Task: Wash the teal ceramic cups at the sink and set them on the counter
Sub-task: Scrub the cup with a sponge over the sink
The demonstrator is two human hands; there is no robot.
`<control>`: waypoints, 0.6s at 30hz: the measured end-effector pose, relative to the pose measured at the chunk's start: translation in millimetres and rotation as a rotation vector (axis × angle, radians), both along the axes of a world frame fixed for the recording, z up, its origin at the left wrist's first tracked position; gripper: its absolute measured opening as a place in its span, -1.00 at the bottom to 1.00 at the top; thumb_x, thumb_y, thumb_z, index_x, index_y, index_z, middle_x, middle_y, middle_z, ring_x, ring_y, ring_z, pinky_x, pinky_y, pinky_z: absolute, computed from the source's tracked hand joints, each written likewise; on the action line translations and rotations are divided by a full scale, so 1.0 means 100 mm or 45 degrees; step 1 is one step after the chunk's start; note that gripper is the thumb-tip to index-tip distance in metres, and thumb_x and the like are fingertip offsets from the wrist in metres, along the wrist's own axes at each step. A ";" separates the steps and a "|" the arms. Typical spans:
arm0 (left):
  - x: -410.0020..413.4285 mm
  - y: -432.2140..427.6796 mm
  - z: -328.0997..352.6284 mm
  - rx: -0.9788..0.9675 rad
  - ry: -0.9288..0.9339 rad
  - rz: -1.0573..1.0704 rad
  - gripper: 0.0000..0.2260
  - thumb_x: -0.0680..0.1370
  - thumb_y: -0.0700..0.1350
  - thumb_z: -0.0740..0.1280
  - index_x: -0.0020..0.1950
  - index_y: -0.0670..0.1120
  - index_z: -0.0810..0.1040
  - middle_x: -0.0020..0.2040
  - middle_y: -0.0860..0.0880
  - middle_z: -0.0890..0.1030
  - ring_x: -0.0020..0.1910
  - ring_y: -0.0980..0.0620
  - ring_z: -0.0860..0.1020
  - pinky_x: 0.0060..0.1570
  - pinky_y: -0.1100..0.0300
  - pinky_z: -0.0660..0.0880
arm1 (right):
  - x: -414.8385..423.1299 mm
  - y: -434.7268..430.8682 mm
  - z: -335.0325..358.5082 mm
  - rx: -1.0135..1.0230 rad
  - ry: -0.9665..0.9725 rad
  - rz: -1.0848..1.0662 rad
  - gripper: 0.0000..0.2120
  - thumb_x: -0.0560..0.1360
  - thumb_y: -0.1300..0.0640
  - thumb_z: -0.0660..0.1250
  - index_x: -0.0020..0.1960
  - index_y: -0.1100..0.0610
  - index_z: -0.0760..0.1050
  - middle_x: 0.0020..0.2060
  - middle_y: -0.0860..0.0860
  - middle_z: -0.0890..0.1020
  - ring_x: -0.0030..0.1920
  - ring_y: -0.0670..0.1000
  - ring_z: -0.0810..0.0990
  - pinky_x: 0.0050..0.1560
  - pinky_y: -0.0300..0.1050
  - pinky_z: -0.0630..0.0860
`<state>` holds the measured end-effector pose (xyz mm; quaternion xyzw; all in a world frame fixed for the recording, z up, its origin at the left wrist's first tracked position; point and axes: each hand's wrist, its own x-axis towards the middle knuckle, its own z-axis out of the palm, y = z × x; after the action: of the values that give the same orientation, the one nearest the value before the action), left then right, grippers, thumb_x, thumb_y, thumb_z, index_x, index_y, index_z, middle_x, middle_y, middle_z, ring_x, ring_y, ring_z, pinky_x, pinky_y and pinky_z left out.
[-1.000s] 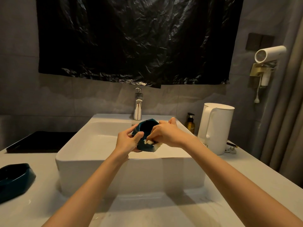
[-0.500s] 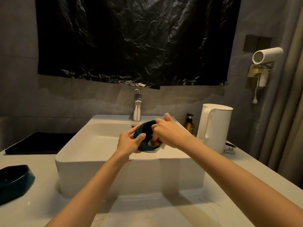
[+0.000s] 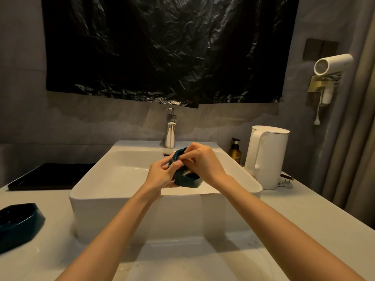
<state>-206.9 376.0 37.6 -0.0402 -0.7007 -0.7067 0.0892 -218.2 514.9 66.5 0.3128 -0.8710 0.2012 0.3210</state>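
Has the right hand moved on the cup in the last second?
Yes. The right hand has slid up the teal cup, from its lower side to its upper rim, ending nearer the faucet.

left grip and right grip bare, forearms too (slender, uncovered).

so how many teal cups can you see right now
2. One teal cup is gripped by the left hand and right hand over the sink. The other cup sits on the counter at far left, partly out of frame. Others could be hidden.
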 end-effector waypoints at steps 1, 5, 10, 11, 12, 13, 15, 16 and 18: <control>0.00 0.00 0.00 0.019 -0.004 -0.002 -0.67 0.54 -0.13 0.35 0.30 -0.04 0.49 0.06 -0.11 0.60 -0.02 -0.11 0.58 -0.19 0.02 0.61 | 0.01 0.00 0.02 0.054 0.062 -0.029 -0.82 0.50 0.15 0.38 0.06 0.13 0.66 -0.01 0.11 0.63 -0.05 0.10 0.62 -0.04 -0.03 0.60; -0.03 -0.03 -0.03 0.093 0.003 0.077 -0.60 0.52 -0.20 0.36 0.36 -0.06 0.46 0.05 -0.13 0.59 -0.01 -0.15 0.57 -0.22 0.01 0.61 | 0.04 0.04 0.05 0.399 0.098 -0.179 -0.73 0.52 0.05 0.34 0.17 0.11 0.61 0.11 0.08 0.60 0.05 0.08 0.61 0.07 -0.04 0.58; -0.09 -0.02 -0.05 0.065 -0.001 0.157 -0.58 0.52 -0.20 0.36 0.38 -0.05 0.44 0.18 -0.15 0.57 0.05 -0.16 0.56 -0.08 -0.04 0.59 | 0.10 0.04 0.02 0.241 -0.080 -0.023 -0.78 0.50 0.17 0.38 0.13 0.13 0.63 0.08 0.08 0.65 0.04 0.05 0.62 0.10 -0.19 0.53; -0.09 -0.02 -0.05 0.050 0.001 0.147 -0.58 0.52 -0.19 0.35 0.38 -0.05 0.43 0.20 -0.15 0.56 0.07 -0.16 0.55 -0.10 -0.04 0.59 | 0.11 0.04 0.00 0.175 -0.092 0.008 -0.79 0.49 0.19 0.38 0.12 0.13 0.64 0.08 0.08 0.65 0.04 0.05 0.63 0.09 -0.20 0.53; -0.08 -0.02 -0.05 0.038 0.003 0.123 -0.57 0.52 -0.19 0.35 0.39 -0.05 0.43 0.20 -0.15 0.57 0.06 -0.16 0.55 -0.15 -0.01 0.59 | 0.10 0.03 -0.01 0.101 -0.092 0.014 -0.79 0.50 0.20 0.38 0.12 0.13 0.64 0.07 0.09 0.66 0.03 0.05 0.63 0.08 -0.20 0.53; -0.08 -0.01 -0.05 0.028 0.002 0.093 -0.57 0.52 -0.18 0.36 0.39 -0.05 0.43 0.18 -0.16 0.58 0.04 -0.15 0.56 -0.19 0.02 0.59 | 0.10 0.03 -0.03 0.018 -0.083 0.006 -0.79 0.50 0.20 0.37 0.13 0.13 0.64 0.07 0.09 0.66 0.02 0.06 0.63 0.07 -0.18 0.54; -0.07 -0.01 -0.04 0.019 0.001 0.039 -0.57 0.51 -0.16 0.38 0.37 -0.03 0.44 0.12 -0.15 0.60 0.02 -0.15 0.57 -0.23 0.06 0.60 | 0.08 0.02 -0.05 -0.037 -0.048 -0.024 -0.79 0.51 0.22 0.36 0.13 0.15 0.63 0.08 0.11 0.64 0.02 0.09 0.63 0.07 -0.12 0.58; -0.06 0.00 -0.04 0.023 -0.002 0.022 -0.57 0.50 -0.15 0.38 0.37 -0.03 0.45 0.08 -0.13 0.60 0.02 -0.16 0.58 -0.22 0.07 0.61 | 0.06 0.03 -0.07 0.013 0.000 -0.034 -0.80 0.51 0.23 0.36 0.12 0.15 0.63 0.09 0.13 0.63 0.02 0.12 0.63 0.05 -0.07 0.60; -0.06 -0.02 -0.03 0.055 -0.018 0.022 -0.57 0.51 -0.16 0.38 0.37 -0.02 0.44 0.04 -0.12 0.59 0.03 -0.17 0.58 -0.18 0.01 0.62 | 0.03 0.10 -0.07 0.086 0.090 -0.057 -0.80 0.51 0.24 0.36 0.12 0.16 0.62 0.08 0.13 0.61 -0.01 0.13 0.61 -0.02 0.00 0.61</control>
<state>-212.9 374.0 34.1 -0.0272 -0.6862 -0.7212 0.0913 -215.2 525.2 59.2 0.3110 -0.8722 0.1531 0.3452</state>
